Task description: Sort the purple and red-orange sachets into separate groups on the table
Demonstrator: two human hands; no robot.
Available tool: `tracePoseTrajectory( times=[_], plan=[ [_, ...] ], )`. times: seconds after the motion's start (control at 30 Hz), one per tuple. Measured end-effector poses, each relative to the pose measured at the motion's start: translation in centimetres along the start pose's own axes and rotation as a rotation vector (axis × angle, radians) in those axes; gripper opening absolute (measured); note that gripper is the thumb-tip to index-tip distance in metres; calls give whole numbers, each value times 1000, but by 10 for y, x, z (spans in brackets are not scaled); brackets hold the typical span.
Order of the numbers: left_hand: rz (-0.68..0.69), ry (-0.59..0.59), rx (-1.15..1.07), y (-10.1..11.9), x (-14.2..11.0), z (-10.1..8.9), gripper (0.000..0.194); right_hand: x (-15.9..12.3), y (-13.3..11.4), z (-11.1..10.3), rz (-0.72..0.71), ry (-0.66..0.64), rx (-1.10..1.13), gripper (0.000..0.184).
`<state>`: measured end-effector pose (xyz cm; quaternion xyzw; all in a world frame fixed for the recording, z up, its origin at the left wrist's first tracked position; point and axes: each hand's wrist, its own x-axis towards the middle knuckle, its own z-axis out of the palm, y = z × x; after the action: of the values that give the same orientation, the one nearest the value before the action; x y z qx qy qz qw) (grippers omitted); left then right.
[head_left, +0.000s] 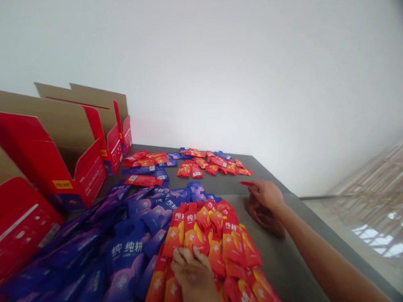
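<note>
Red packets (233,229) heaped on tabletop (284,262), beside blue packets (128,250) | left hand (194,277) atop them, cannot tell whether its grip holds any | right hand (266,195), grip pinched on red piece (245,183) | probably best: press lightly, lest packets slide

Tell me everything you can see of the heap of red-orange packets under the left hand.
The heap of red-orange packets consists of slightly shiny, flexible-looking pouches, red shading into orange, with yellow shapes and white printed characters. Many lie face up, overlapping, their tops pointing roughly away from the person. The left hand rests on its nearer part. Blue-purple packets border it on the left; gray tabletop shows to its right. The picture's bottom edge cuts it off.
</note>
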<state>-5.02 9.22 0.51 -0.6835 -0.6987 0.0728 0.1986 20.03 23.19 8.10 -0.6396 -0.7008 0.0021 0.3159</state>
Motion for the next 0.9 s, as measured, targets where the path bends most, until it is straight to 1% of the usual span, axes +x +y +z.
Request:
tracePoseTrajectory(
  times=[0.07, 0.13, 0.17, 0.2, 0.23, 0.27, 0.33, 0.37, 0.43, 0.47, 0.5, 0.57, 0.63, 0.7, 0.73, 0.8, 0.87, 0.9],
  plan=[
    [20, 3, 6, -3, 2, -3, 43, -34, -5, -11, -171, -101, -59, 24],
    [32, -23, -9, -7, 5, -7, 45, -75, -15, -15, -329, -139, -95, 33],
    [40, -52, -29, -10, 7, -9, 46, -94, -23, -15, -381, -148, -92, 37],
    [49, -93, -60, -12, 10, -13, 47, -111, -32, -14, -403, -186, -85, 38],
    [71, -144, -97, -15, 12, -16, 48, -125, -42, -13, -437, -279, -72, 40],
    [79, -191, -122, -18, 15, -19, 49, -134, -52, -13, -470, -397, -64, 43],
    [90, -244, -150, -22, 18, -25, 51, -140, -70, -16, -499, -601, -37, 46],
    [88, -249, -153, -23, 19, -27, 53, -138, -76, -20, -495, -672, -14, 47],
    [82, -241, -153, -25, 19, -29, 54, -128, -80, -30, -454, -738, 77, 44],
    [79, -239, -155, -25, 20, -29, 53, -122, -78, -34, -424, -734, 145, 41],
    [77, -239, -157, -25, 20, -29, 52, -116, -74, -38, -388, -701, 217, 38],
    [72, -247, -162, -24, 21, -30, 49, -105, -66, -40, -289, -561, 345, 33],
    [69, -269, -166, -24, 22, -31, 48, -100, -61, -32, -174, -436, 440, 31],
    [66, -292, -162, -23, 24, -30, 49, -102, -63, -17, -113, -407, 499, 33],
    [66, -299, -158, -22, 24, -30, 49, -105, -67, -8, -131, -413, 494, 35],
    [67, -307, -146, -21, 24, -28, 51, -113, -77, 10, -243, -428, 388, 44],
    [69, -311, -128, -20, 22, -26, 53, -120, -85, 22, -353, -446, 218, 62],
    [70, -314, -118, -19, 20, -25, 54, -122, -87, 27, -376, -459, 147, 70]
  ],
)
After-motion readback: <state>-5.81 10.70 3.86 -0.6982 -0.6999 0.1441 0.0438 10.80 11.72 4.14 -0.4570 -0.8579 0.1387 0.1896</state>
